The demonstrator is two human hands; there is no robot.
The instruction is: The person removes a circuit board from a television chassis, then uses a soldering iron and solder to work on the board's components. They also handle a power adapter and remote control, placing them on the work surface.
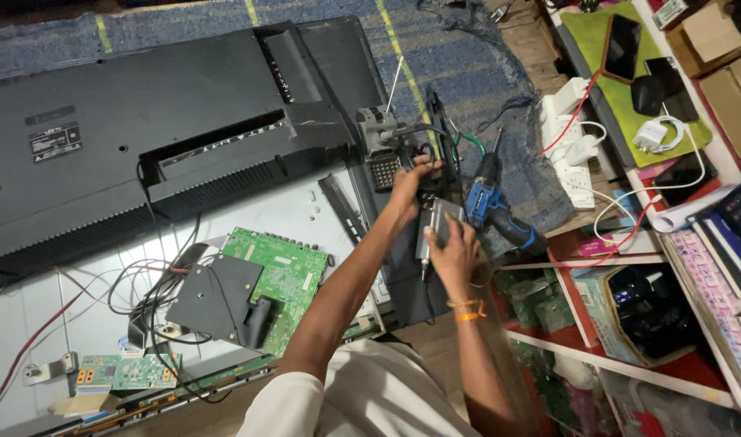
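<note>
Your right hand (454, 247) lies flat on a small grey metal box (437, 222), fingers spread over its lid, pressing rather than clasping. Your left hand (412, 180) is at twelve o'clock of that box, fingers curled round a loop of black cable (415, 139) below the grey plastic unit (377, 129); how firm that grasp is, I cannot tell from here. The box looks rigid and light, probably thin sheet metal with sharp edges, so take it by its long sides. The cable is limp and will drag whatever it is plugged into.

At three o'clock of the box lies a blue cordless drill (490, 202). At nine o'clock, a green circuit board (285, 271) sits on the opened television (128, 121), which lies face down on a blue blanket (451, 65). Far right, crowded shelves (629, 364) and a white power strip (573, 142).
</note>
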